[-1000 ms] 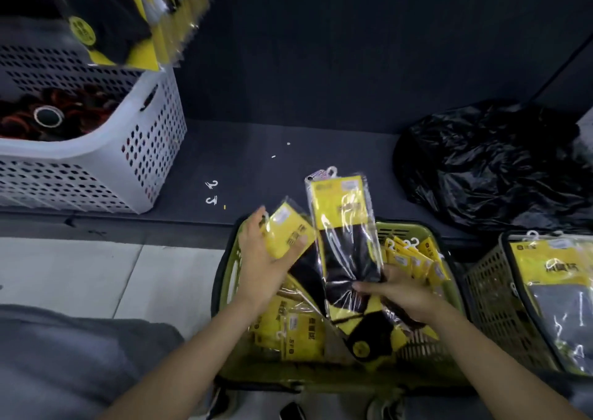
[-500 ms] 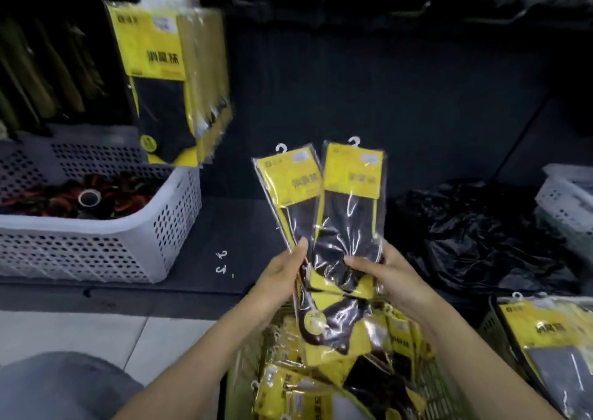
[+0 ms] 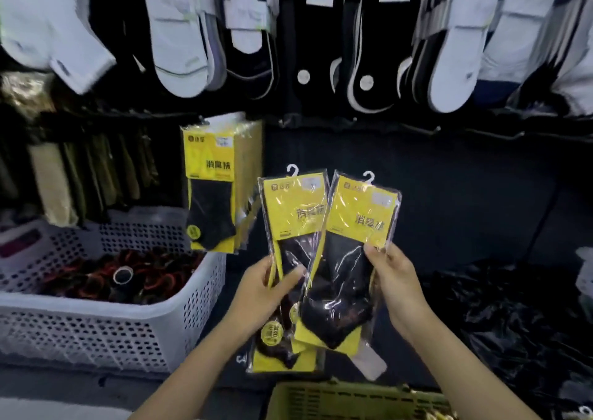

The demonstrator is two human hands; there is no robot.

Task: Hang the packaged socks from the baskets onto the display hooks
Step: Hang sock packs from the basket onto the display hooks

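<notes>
I hold several yellow-and-black sock packs fanned out in front of me. My left hand grips the left sock pack with more packs behind it. The right sock pack is pinched at its right edge by my right hand. Each of the two front packs has a small white hook on top. A bunch of the same yellow packs hangs on a display hook to the upper left of my hands. The green basket sits below my forearms, only its rim showing.
A white perforated basket with dark rolled items stands at the left. Rows of white and black socks hang along the top. A crumpled black plastic bag lies at the right. Tan and olive socks hang at the left.
My hands lifted the sock packs up out of the green basket toward the display wall. My view tilted upward, bringing the hanging socks into sight.
</notes>
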